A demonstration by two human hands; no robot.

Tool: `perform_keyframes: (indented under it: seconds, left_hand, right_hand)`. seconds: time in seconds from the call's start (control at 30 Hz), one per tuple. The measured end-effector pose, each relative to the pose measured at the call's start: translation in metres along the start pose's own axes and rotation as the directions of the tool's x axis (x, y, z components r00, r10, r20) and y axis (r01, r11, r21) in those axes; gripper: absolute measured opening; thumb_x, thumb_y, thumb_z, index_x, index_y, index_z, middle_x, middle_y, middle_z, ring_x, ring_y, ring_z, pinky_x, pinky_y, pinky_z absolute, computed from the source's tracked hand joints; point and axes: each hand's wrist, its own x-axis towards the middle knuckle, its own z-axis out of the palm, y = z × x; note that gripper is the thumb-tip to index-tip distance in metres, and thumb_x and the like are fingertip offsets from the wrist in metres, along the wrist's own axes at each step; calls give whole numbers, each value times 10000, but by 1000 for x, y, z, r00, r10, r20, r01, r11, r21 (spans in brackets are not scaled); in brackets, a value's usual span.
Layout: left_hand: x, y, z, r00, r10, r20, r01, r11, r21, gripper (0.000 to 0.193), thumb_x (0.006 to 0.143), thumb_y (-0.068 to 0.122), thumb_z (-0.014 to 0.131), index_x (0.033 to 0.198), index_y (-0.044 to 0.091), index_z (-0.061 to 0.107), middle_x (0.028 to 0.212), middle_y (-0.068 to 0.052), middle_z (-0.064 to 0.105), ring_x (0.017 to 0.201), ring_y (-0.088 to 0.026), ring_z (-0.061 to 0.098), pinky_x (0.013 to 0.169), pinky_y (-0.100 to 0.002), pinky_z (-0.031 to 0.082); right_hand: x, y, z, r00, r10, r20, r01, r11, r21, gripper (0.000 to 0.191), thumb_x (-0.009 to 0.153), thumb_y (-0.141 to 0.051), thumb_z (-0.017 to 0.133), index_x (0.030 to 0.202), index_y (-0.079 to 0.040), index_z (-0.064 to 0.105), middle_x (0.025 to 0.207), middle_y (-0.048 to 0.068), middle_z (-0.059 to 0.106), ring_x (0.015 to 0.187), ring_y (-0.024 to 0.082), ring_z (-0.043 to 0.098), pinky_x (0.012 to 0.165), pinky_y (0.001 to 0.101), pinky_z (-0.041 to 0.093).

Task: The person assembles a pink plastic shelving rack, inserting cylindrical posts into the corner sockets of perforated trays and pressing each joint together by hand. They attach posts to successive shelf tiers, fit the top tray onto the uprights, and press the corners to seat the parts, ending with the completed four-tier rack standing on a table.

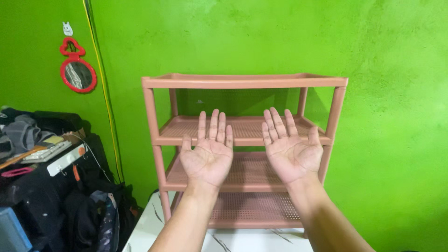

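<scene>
My left hand (208, 151) and my right hand (290, 147) are held up side by side, palms toward me, fingers spread, with nothing in them. Behind them stands a pink plastic shelf rack (245, 81) with several perforated tiers. The rack rests on a white marble-patterned surface (149, 224) against a bright green wall. All the tiers that I can see are bare. The hands hover in front of the middle tiers without touching the rack.
A heap of dark clothes and bags (51, 186) fills the left side, with a keyboard-like item (44, 153) on top. A red-framed mirror (78, 72) hangs on the green wall, and a yellow cord (105, 93) runs down beside it.
</scene>
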Motion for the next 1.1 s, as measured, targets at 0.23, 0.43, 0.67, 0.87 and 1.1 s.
perform_keyframes:
  seconds: [0.23, 0.43, 0.67, 0.87, 1.1]
  left_hand:
    - [-1, -6, -11, 1000, 4, 2, -4, 999, -32, 785, 992, 640, 143, 1539, 148, 417, 1635, -111, 405, 1509, -249, 350, 1213, -430, 251]
    - [-4, -10, -12, 1000, -4, 20, 5, 999, -33, 789, 991, 655, 149, 1539, 152, 414, 1642, -116, 387, 1516, -253, 338, 1218, -438, 249]
    - [-8, -11, -6, 999, -7, 41, 9, 999, -48, 784, 997, 648, 154, 1543, 146, 407, 1647, -123, 375, 1517, -251, 336, 1221, -437, 244]
    - [-13, -6, -3, 999, 3, 44, -3, 1000, 2, 788, 990, 648, 150, 1543, 151, 410, 1640, -121, 382, 1510, -245, 341, 1224, -430, 239]
    - [-5, 5, 12, 956, 94, 278, -293, 243, 925, 711, 1040, 585, 182, 1561, 143, 375, 1667, -166, 377, 1553, -294, 325, 1243, -491, 194]
  right_hand:
    - [-11, -22, -10, 999, 27, 27, -28, 998, 52, 811, 998, -637, 278, 1586, -79, 298, 1663, 228, 311, 1529, 366, 320, 1227, 495, 285]
    - [-19, -26, -10, 998, 45, 32, -47, 997, 65, 818, 989, -646, 272, 1573, -77, 321, 1658, 224, 323, 1528, 359, 324, 1230, 493, 277]
    - [-21, -21, -6, 998, 59, 36, -62, 993, 102, 824, 995, -646, 262, 1570, -60, 326, 1654, 234, 328, 1524, 367, 325, 1224, 499, 280]
    - [-24, -17, -5, 998, 56, 18, -57, 996, 68, 828, 991, -657, 262, 1573, -71, 324, 1651, 224, 337, 1519, 356, 343, 1231, 489, 288]
    - [-11, -17, 1, 997, -17, 82, 73, 654, -753, 769, 1017, -618, 285, 1573, -86, 307, 1639, 253, 354, 1540, 368, 358, 1248, 462, 286]
